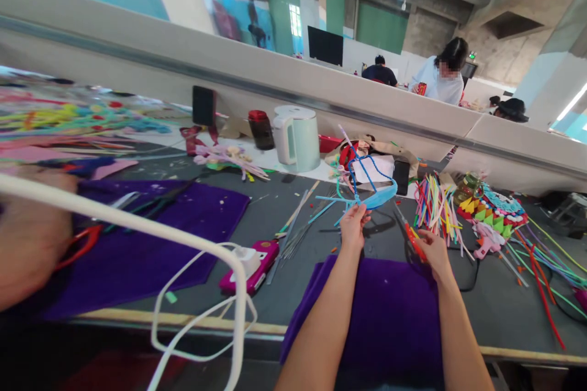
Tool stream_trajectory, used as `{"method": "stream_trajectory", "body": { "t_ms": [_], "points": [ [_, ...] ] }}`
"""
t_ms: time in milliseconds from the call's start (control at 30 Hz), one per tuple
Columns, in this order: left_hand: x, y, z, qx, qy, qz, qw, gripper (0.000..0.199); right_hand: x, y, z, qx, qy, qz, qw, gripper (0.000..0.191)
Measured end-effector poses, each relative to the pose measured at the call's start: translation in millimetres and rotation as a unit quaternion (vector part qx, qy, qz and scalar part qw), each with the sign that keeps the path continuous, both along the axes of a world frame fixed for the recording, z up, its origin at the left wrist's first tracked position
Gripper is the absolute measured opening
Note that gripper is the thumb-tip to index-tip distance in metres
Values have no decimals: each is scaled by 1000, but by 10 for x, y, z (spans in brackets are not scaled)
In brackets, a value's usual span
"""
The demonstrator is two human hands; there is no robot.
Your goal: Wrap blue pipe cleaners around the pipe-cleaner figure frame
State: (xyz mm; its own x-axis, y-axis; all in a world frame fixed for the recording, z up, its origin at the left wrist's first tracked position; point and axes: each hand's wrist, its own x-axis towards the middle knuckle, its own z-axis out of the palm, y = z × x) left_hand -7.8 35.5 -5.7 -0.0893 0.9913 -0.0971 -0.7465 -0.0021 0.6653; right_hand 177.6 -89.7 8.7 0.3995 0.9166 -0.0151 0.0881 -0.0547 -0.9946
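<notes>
My left hand pinches a blue pipe-cleaner shape, which has a light blue filled band and a darker blue twisted outline rising above it. My right hand is closed around scissors with orange-red handles, their narrow tip pointing up and left, apart from the blue shape. Both forearms pass over a folded purple cloth at the table's front edge. Thin light blue strips stick out left of my left hand.
A co-worker's blurred arm lies at the left by another purple cloth. A white tube crosses the foreground. Around me are a power strip, a kettle, a pipe-cleaner bundle and a pink glue gun.
</notes>
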Motion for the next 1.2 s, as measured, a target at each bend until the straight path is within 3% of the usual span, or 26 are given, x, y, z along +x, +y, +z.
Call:
{"method": "stream_trajectory", "body": {
  "t_ms": [67,167,300,467,567,733,967,1200],
  "points": [
    [7,3,1,4,5,-1,1000,40,-17,-151,72,24,113,11,993,50],
    [19,-3,3,13,20,6,1000,38,-129,-339,246,72,203,81,973,48],
    [25,-17,6,21,39,4,999,38,-359,-392,465,82,215,163,959,47],
    [26,-29,5,34,51,-4,998,35,-581,-266,600,78,189,252,946,50],
    [27,-31,8,36,58,8,998,34,-597,-164,620,40,153,279,947,41],
    [26,-20,3,33,53,21,998,34,-578,-38,579,-23,94,318,943,46],
    [48,-10,-12,68,36,14,997,21,-607,70,511,-132,111,332,927,49],
    [53,-38,32,54,50,2,997,26,-587,188,514,-140,101,324,930,51]
  ]
}}
